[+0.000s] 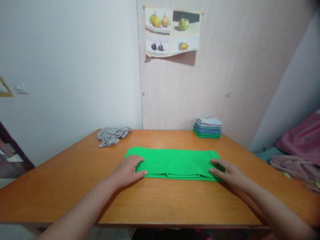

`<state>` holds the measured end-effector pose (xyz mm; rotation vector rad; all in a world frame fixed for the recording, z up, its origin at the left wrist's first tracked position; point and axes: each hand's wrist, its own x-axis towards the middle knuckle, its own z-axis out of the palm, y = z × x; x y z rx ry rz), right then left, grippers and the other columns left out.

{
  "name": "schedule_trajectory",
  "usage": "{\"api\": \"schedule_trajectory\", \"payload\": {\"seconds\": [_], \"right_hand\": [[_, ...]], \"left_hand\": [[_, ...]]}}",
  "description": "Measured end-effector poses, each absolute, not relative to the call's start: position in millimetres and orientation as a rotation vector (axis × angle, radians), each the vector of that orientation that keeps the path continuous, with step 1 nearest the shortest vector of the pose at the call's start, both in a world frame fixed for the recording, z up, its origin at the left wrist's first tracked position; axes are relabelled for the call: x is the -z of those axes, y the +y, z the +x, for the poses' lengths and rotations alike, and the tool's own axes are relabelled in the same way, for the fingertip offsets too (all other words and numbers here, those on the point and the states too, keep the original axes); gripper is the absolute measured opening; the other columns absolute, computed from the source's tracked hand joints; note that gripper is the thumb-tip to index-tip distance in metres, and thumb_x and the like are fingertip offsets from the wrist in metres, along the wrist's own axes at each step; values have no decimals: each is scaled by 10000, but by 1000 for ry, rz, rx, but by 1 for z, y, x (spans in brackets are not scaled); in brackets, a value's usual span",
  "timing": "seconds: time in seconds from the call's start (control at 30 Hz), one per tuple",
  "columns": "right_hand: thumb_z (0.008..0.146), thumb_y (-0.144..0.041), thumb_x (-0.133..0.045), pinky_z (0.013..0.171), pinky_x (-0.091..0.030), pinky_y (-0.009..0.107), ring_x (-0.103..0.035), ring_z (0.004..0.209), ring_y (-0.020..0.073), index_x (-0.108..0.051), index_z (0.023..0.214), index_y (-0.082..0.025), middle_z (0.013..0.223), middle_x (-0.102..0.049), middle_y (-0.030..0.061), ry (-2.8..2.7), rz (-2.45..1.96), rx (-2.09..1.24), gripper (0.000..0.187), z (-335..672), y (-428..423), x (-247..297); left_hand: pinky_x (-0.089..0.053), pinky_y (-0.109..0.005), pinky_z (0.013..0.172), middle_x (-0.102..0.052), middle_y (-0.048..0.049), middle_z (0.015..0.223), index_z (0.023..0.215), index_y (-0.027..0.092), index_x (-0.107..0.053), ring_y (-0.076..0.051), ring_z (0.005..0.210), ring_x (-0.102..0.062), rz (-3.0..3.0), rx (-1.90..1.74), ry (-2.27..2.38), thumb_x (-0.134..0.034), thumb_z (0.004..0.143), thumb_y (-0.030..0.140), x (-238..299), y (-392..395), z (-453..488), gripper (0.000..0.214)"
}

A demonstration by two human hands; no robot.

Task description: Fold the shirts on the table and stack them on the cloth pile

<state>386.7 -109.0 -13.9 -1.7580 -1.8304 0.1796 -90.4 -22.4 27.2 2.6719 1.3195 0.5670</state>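
Observation:
A bright green cloth (175, 161) lies folded into a long flat strip across the middle of the table. Along its near edge the layers gap a little, with small puckers. My left hand (130, 170) rests at the cloth's left end, thumb and fingers apart. At the right end is my right hand (226, 170), its thumb and fingers also spread over the edge of the cloth. Neither hand shows a clear grip on the fabric; the undersides of the fingers are hidden.
A crumpled striped cloth (112, 136) lies at the table's back left. Folded cloths in grey, blue and green form a neat stack (207, 128) at the back right. The wooden table (160, 206) meets a wall behind. Pink bedding (302, 136) is off to the right.

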Motion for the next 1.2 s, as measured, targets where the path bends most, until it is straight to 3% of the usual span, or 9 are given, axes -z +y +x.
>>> {"api": "schedule_trajectory", "payload": {"seconds": [0.13, 0.27, 0.47, 0.7, 0.83, 0.93, 1.1, 1.2], "right_hand": [[805, -595, -641, 1052, -449, 489, -593, 1204, 340, -624, 1323, -218, 1334, -636, 126, -1982, -1796, -59, 641, 370, -126, 9], [824, -556, -635, 1054, -424, 509, -577, 1212, 346, -619, 1328, -250, 1345, -628, 116, -2069, -1767, 50, 590, 349, -129, 4], [888, -355, -531, 988, -456, 432, -625, 1104, 285, -710, 1112, -251, 1192, -703, 82, -2177, -1691, 63, 304, 336, -116, 0], [947, -394, -380, 746, -497, 315, -667, 839, 225, -616, 946, -245, 900, -721, 41, -1905, -1732, -32, 279, 348, -84, -9], [941, -432, -404, 684, -466, 290, -665, 775, 221, -621, 955, -254, 837, -721, 30, -1853, -1790, 31, 281, 351, -71, -26], [920, -466, -458, 643, -436, 282, -661, 741, 221, -646, 999, -273, 799, -719, 19, -1933, -1848, 48, 281, 360, -68, -39], [855, -338, -519, 629, -398, 280, -646, 741, 212, -646, 854, -250, 788, -702, 31, -2190, -1954, 168, 155, 385, -65, -63], [828, -300, -515, 623, -390, 289, -647, 790, 229, -665, 833, -241, 885, -711, 59, -2151, -2024, 360, 161, 397, -57, -80]], "left_hand": [[-404, -446, 995, -623, -122, 1281, 1240, 218, -617, -339, 1179, -547, 2700, -462, 1421, -674, 787, 538, -27, -25, -85, 557], [-355, -464, 1029, -627, -104, 1262, 1192, 256, -627, -337, 1195, -524, 2802, -490, 1403, -682, 788, 498, -28, -28, -69, 474], [-393, -435, 979, -639, -98, 1219, 1185, 253, -618, -317, 1153, -553, 2868, -438, 1289, -629, 836, 436, -27, -32, -44, 394], [-431, -456, 897, -649, -119, 1168, 1140, 251, -622, -348, 1088, -579, 2897, -377, 1408, -600, 817, 629, -26, -31, -30, 498], [-440, -419, 867, -673, -101, 1086, 1048, 251, -630, -317, 1062, -598, 2886, -361, 1540, -586, 855, 365, -27, -26, -27, 228], [-443, -397, 838, -686, -98, 1049, 981, 244, -633, -307, 1028, -618, 2821, -366, 1726, -572, 810, 208, -30, -17, -38, 185], [-444, -359, 769, -704, -92, 1021, 1005, 246, -648, -303, 960, -647, 2638, -503, 1981, -539, 798, 185, -44, 7, -72, 242], [-435, -327, 713, -697, -86, 1006, 966, 247, -669, -295, 950, -644, 2581, -602, 2075, -514, 822, 227, -59, 20, -84, 213]]}}
